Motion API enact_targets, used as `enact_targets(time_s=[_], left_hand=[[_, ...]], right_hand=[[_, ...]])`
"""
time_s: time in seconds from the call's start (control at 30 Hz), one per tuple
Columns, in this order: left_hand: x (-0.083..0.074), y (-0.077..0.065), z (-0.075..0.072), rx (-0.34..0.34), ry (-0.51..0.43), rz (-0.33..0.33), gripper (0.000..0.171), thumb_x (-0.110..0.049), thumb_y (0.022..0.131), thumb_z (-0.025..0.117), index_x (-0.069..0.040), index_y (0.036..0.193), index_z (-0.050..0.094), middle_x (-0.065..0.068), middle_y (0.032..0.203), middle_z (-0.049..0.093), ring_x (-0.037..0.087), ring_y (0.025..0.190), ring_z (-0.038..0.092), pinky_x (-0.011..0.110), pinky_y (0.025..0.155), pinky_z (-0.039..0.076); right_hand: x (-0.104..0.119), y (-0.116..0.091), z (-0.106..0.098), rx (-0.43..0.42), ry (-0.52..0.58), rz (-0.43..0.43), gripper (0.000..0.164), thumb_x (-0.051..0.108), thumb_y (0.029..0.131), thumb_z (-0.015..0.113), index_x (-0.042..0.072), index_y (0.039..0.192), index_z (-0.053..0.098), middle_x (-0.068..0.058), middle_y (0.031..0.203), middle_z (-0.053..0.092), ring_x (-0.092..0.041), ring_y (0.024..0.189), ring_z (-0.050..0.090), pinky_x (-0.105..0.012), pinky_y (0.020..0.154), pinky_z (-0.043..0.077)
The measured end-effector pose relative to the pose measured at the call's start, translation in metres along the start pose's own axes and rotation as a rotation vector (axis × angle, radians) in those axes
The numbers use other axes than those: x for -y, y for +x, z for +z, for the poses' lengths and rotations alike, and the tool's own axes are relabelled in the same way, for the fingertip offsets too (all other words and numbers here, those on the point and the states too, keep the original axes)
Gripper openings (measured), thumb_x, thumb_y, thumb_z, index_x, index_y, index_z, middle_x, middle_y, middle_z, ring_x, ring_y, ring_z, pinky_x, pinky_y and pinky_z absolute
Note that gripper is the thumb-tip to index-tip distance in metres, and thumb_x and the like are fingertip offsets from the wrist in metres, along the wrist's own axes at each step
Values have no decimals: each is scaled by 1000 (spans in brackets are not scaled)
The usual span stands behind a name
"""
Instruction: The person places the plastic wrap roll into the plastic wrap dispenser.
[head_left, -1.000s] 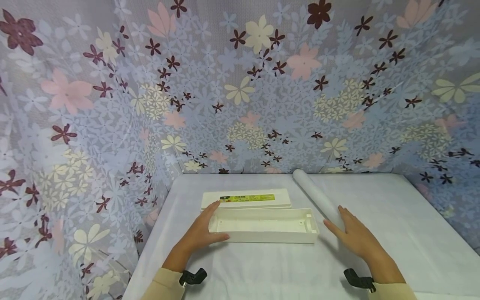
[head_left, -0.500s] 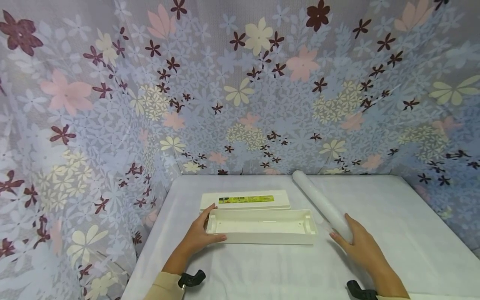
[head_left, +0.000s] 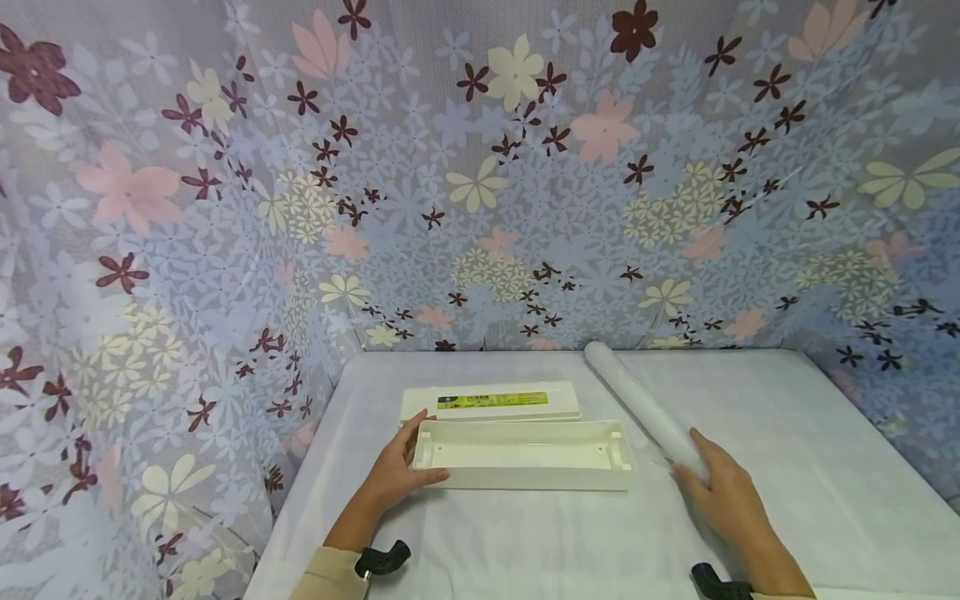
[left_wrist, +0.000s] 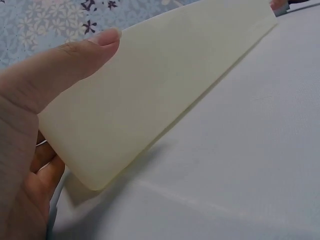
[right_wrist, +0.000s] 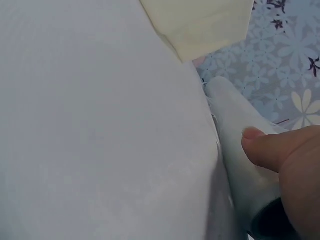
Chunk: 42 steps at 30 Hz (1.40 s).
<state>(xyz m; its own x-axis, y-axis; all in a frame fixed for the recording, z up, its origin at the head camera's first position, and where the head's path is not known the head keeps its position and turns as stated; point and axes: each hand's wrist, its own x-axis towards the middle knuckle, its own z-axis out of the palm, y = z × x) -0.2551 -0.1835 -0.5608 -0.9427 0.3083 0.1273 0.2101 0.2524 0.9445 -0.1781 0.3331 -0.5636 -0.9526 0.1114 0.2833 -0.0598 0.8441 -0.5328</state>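
A long cream plastic box (head_left: 525, 478), its open side up, lies in the middle of the white-covered table. My left hand (head_left: 397, 475) grips its left end; in the left wrist view the thumb lies on the front wall (left_wrist: 165, 75) and the fingers go behind the end. To the right, a whitish roll of plastic wrap (head_left: 637, 396) slants away toward the back. My right hand (head_left: 723, 487) holds its near end. In the right wrist view the thumb presses on the roll (right_wrist: 235, 130), whose dark hollow core shows; the other fingers are hidden.
Behind the box lies a matching cream lid (head_left: 491, 398) with a yellow-green label. White cloth covers the table (head_left: 540, 542). A flowered curtain (head_left: 480, 208) hangs along the back and both sides.
My right hand has shifted a little toward me and to the right along the roll, and its fingers have settled around the near end. The left hand keeps its grip on the box.
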Motion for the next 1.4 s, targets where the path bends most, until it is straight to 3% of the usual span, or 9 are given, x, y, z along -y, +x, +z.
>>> enact_targets(time_s=[0.2, 0.7, 1.4], left_hand=[[1, 0, 0, -10, -2, -10, 116, -21, 78, 98, -10, 168, 26, 8, 166, 37, 25, 151, 35, 37, 119, 31], [4, 0, 1, -25, -7, -5, 116, -22, 77, 99, -11, 168, 28, 8, 166, 38, 24, 151, 35, 37, 119, 31], [3, 0, 0, -24, 29, -19, 115, -29, 76, 99, -13, 167, 31, 12, 164, 39, 28, 151, 36, 41, 119, 32]], right_hand=[[4, 0, 3, -64, 12, 48, 71, 18, 100, 75, -8, 156, 40, -38, 148, 45, -62, 130, 45, -75, 101, 39], [9, -3, 2, -176, 103, 47, 64, 20, 101, 75, -7, 153, 47, -36, 146, 49, -61, 128, 49, -73, 99, 42], [16, -1, -8, -328, 159, 12, 58, 4, 90, 83, -7, 142, 60, -33, 140, 58, -59, 125, 54, -70, 100, 44]])
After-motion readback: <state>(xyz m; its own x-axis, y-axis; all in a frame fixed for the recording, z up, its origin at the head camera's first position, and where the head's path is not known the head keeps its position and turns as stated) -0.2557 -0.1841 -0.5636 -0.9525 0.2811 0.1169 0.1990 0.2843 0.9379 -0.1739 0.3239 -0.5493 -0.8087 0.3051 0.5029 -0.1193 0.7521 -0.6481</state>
